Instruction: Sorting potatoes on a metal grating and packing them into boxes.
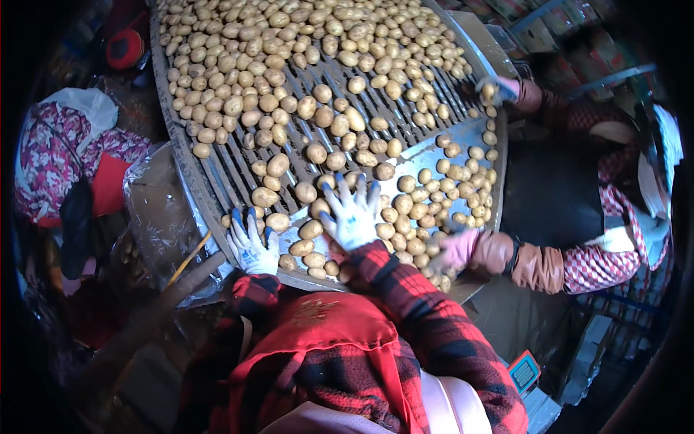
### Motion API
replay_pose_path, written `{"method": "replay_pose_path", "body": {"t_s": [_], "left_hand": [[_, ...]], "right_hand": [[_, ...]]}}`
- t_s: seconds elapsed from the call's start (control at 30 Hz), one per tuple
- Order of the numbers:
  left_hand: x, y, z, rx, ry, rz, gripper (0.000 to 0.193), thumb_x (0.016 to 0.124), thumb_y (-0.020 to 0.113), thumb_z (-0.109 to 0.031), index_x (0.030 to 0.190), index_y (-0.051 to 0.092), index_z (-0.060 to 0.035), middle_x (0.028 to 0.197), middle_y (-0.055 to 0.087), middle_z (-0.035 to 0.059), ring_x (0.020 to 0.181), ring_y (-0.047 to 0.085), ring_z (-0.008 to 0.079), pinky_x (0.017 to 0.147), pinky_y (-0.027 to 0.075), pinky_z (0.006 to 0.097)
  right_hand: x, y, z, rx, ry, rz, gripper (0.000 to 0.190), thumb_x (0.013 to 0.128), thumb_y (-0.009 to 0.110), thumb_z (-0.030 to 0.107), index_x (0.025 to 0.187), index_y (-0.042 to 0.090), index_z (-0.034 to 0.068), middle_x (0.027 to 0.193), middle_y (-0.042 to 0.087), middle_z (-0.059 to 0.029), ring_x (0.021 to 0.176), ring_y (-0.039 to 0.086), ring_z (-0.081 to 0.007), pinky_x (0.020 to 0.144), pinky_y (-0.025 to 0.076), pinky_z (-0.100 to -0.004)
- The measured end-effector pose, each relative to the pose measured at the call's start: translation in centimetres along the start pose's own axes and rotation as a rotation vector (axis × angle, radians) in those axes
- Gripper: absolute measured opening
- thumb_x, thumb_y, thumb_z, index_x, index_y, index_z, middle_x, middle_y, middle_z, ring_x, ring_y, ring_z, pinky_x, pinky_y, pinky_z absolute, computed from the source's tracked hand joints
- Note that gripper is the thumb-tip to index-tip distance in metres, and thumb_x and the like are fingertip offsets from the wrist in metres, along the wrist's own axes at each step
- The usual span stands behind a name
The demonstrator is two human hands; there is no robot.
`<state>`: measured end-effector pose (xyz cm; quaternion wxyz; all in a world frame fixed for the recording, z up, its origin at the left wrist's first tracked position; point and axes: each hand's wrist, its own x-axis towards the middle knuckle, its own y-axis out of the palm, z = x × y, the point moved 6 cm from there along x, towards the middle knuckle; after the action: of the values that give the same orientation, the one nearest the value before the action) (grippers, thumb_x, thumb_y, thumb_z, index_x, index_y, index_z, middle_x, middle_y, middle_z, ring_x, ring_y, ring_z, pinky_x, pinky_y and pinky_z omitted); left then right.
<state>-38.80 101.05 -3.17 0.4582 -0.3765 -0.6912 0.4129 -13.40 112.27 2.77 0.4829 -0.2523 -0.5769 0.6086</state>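
Many potatoes (227,59) lie on a slatted metal sorting table (233,179), crowded together at the far side. My left hand (252,247), in a white glove with blue fingertips, rests at the table's near left edge with its fingers spread beside a few potatoes. Farther right, my right hand (349,214), gloved alike, is spread over potatoes near the smooth sheet-metal strip (404,184). Its fingertips touch or nearly touch potatoes, but neither hand is closed around one. Potatoes under the right palm are hidden.
At the right a co-worker's pink-gloved hand (455,249) reaches among the potatoes; the other hand (496,91) holds a potato. Another person (76,152) is at the left. A plastic-lined cardboard box (162,211) stands against the left edge. A small device with a screen (524,372) sits lower right.
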Motion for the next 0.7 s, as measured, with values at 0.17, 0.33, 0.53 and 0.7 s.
{"method": "replay_pose_path", "body": {"t_s": [0.17, 0.33, 0.53, 0.7], "left_hand": [[2.6, 2.7, -0.3, -0.014, -0.118, 0.199, 0.085, 0.1, 0.075, -0.048, 0.175, 0.047, -0.0194, 0.181, 0.041, 0.0205, 0.163, 0.041, 0.0469, 0.132, 0.03, 0.0657], [1.2, 1.8, -5.9, -0.009, 0.005, 0.22, 0.079, 0.096, 0.077, -0.05, 0.169, 0.057, -0.0277, 0.182, 0.039, 0.0236, 0.163, 0.042, 0.0444, 0.128, 0.036, 0.0647], [-0.3, 0.0, -14.5, -0.571, 0.292, 0.318, 0.054, 0.098, 0.078, -0.028, 0.151, 0.072, -0.0178, 0.173, 0.05, 0.0228, 0.153, 0.051, 0.0477, 0.127, 0.044, 0.0578], [-3.5, 0.5, -12.0, -0.745, 0.348, 0.339, 0.043, 0.098, 0.077, -0.016, 0.14, 0.076, -0.0099, 0.161, 0.061, 0.0214, 0.15, 0.055, 0.0449, 0.127, 0.045, 0.0561]], "right_hand": [[-11.2, -4.5, -6.1, -0.08, 0.18, 0.1, 0.067, 0.099, 0.075, 0.044, 0.159, 0.064, 0.016, 0.168, 0.056, -0.0102, 0.162, 0.034, -0.0613, 0.128, 0.025, -0.0814], [-17.2, -7.8, -4.8, -0.1, 0.176, 0.038, 0.061, 0.095, 0.079, 0.033, 0.152, 0.067, 0.014, 0.163, 0.059, -0.0141, 0.154, 0.045, -0.0586, 0.127, 0.032, -0.0775], [-14.2, 1.3, 4.7, 0.25, -0.428, 0.053, 0.037, 0.093, 0.076, 0.03, 0.128, 0.075, 0.02, 0.141, 0.071, -0.0138, 0.151, 0.055, -0.0393, 0.128, 0.034, -0.0777], [-14.3, 2.0, 2.1, 0.167, -0.243, 0.033, 0.044, 0.094, 0.077, 0.029, 0.137, 0.072, 0.023, 0.149, 0.069, -0.0068, 0.15, 0.058, -0.0343, 0.128, 0.032, -0.0806]]}}
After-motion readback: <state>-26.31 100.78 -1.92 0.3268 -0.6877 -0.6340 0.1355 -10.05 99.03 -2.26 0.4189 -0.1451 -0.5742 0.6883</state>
